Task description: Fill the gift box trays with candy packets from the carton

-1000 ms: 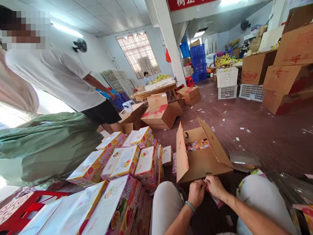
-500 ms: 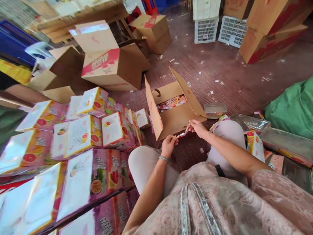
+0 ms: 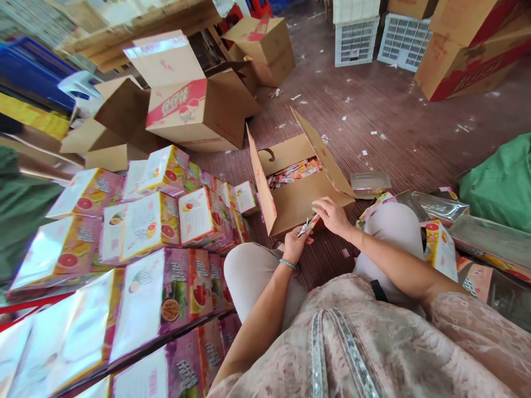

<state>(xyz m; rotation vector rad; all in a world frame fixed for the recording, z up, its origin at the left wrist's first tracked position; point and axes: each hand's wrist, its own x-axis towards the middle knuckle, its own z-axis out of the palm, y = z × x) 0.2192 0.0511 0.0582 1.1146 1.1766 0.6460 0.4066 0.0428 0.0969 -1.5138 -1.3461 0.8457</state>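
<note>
Small printed stick sachets [image 3: 308,225], slim and shiny with pink and white showing, lie between my two hands above the near edge of an open carton [image 3: 294,205]. My left hand [image 3: 294,245], with a green bracelet at the wrist, is closed round their lower end. At the upper end, my right hand [image 3: 333,216] has its thumb side against the sachets, its forefinger stretched out over them. How many sachets I hold cannot be made out. More such sachets [image 3: 296,171] lie in a pile inside the carton, whose side flaps stand up.
Stacked fruit-printed boxes [image 3: 150,228] fill the left side. Large cartons [image 3: 178,110] stand beyond them. Clear-topped display boxes [image 3: 493,235] and a green sack [image 3: 498,177] lie right. White crates [image 3: 355,43] are at the back; paper scraps [image 3: 365,153] litter the floor.
My right hand's fingers have loosened from a tight pinch, the forefinger now extended. The sachets are tilted more steeply and show more of their printed side. The view has shifted slightly left.
</note>
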